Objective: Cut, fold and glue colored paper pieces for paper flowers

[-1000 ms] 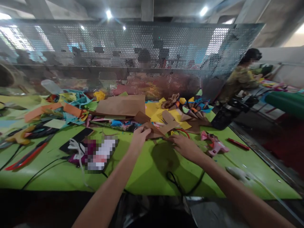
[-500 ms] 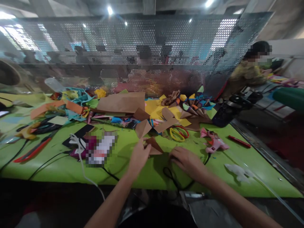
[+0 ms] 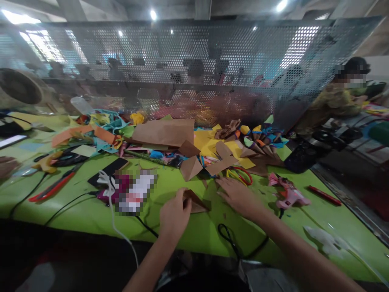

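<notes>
Left hand (image 3: pixel 174 213) gripping folded brown paper (image 3: pixel 197 203) at its 2 o'clock, over green tabletop (image 3: pixel 170 178); right hand (image 3: pixel 238 198) released, fingers outstretched, red loop (image 3: pixel 251 176) near its 1 o'clock.

1) green table (image 3: pixel 200 233) spanning the frame from left to right
2) red-and-black tool (image 3: pixel 57 187) lying on it, left of the frame
3) pink glue gun (image 3: pixel 293 198), right of centre
4) red pen (image 3: pixel 324 195), further right
5) whitish plastic (image 3: pixel 323 238), lower right
</notes>
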The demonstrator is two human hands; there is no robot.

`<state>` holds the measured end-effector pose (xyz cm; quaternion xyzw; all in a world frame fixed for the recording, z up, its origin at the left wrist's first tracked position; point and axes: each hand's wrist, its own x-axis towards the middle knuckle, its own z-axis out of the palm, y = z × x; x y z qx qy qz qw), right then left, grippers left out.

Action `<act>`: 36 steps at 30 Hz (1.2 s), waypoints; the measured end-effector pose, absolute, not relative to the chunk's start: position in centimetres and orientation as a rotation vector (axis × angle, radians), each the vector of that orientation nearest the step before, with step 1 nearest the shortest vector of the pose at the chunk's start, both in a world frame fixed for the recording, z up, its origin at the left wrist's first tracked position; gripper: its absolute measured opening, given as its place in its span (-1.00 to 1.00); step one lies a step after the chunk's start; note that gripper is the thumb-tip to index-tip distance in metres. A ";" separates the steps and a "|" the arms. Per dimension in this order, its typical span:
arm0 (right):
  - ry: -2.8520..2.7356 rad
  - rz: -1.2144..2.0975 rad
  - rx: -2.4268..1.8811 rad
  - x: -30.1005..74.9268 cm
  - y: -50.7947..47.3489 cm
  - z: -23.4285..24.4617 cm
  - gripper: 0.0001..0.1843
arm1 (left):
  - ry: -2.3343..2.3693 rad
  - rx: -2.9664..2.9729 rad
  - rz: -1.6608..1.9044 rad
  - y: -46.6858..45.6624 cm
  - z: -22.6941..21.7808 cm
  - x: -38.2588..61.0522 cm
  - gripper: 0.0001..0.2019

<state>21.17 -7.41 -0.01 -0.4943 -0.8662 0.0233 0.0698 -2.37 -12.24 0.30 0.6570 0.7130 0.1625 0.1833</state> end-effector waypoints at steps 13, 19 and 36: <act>-2.753 0.168 -1.266 17.5 -6.4 0.4 -0.51 | 2.083 2.110 0.496 -12.0 -0.4 -1.9 -0.87; -2.740 0.297 -1.263 20.5 -8.6 0.0 -0.49 | 1.759 2.375 0.649 -11.8 -0.7 -2.3 -0.89; -2.417 0.199 -1.264 22.0 -15.5 -0.9 -0.76 | 1.474 2.540 0.513 -14.0 -1.5 -4.4 -0.62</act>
